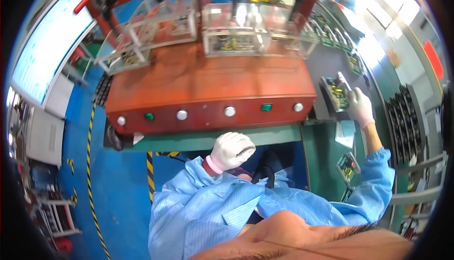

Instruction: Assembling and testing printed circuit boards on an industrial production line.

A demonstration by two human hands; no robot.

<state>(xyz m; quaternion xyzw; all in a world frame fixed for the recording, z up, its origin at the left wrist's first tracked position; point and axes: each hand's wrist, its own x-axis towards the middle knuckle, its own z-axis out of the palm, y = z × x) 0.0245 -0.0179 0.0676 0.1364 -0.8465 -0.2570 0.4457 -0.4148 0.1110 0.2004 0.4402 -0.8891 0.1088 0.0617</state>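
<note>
My right hand (360, 108), in a white glove, reaches out to the right of the red machine. Its fingers are closed on the right edge of a circuit board (338, 93) with yellow and green parts and a pale metal strip along its side. The board lies tilted on the dark surface beside the machine. My left hand (231, 150), also gloved in white, hovers in front of the machine at the bench's front edge. Its fingers are curled into a loose fist, and nothing shows in them.
The red machine (208, 82) has a row of round white and green square buttons and clear plastic covers (234, 30) above. More circuit boards stand in a line (331, 33) at the back right. Another board (348, 168) lies on the green bench. A bright screen (52, 42) hangs left.
</note>
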